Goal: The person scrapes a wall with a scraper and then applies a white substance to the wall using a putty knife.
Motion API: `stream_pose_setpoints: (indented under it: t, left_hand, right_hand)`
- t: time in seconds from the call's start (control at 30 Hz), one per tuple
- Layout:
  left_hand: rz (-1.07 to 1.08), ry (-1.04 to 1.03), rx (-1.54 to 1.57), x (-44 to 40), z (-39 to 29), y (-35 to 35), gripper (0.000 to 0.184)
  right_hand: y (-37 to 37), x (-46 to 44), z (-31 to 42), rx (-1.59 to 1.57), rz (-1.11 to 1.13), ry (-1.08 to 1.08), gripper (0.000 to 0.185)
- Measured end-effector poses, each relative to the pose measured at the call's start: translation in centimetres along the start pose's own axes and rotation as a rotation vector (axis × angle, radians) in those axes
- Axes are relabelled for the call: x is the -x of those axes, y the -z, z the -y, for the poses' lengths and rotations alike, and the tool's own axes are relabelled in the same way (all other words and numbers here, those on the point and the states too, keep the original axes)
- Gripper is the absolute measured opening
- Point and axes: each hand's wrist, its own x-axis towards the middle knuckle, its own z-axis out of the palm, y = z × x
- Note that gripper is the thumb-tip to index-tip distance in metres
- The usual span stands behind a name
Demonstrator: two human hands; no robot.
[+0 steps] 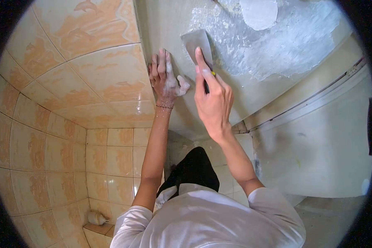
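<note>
My right hand (pixel 214 93) is wrapped round the handle of a scraper (pixel 197 44), its index finger stretched along the metal blade. The blade lies against the pale wall (pixel 169 25), at the left edge of a rough white plaster patch (pixel 285 49). A rounder, whiter patch (pixel 259 13) shows near the top. To the left, my left hand (pixel 166 80) rests on the wall beside the tiled edge, fingers spread and dusted with white powder, holding nothing. A dark band circles its wrist.
Orange-patterned tiles (pixel 107 70) cover the wall at left. A small container (pixel 96 218) stands on a corner ledge (pixel 101 228) at lower left. On the right, a pale strip (pixel 310 108) runs diagonally above a smooth pale panel (pixel 314 153).
</note>
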Motion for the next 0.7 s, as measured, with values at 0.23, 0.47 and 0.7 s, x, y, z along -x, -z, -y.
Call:
stream_pose_setpoints:
  t: [0.23,0.47,0.7]
  left_hand:
    - [-0.020,0.002,0.016,0.4,0.7,-0.6,0.075]
    - [-0.016,0.008,-0.015,0.5,0.5,-0.4,0.078]
    - [-0.051,-0.008,0.013,0.3,0.7,-0.8,0.078]
  right_hand:
    - [0.4,-0.5,0.6,-0.003,0.012,0.000,0.038]
    - [0.9,0.0,0.6,0.037,0.070,-0.059,0.036]
    - [-0.8,0.3,-1.3,-0.073,-0.084,0.034,0.044]
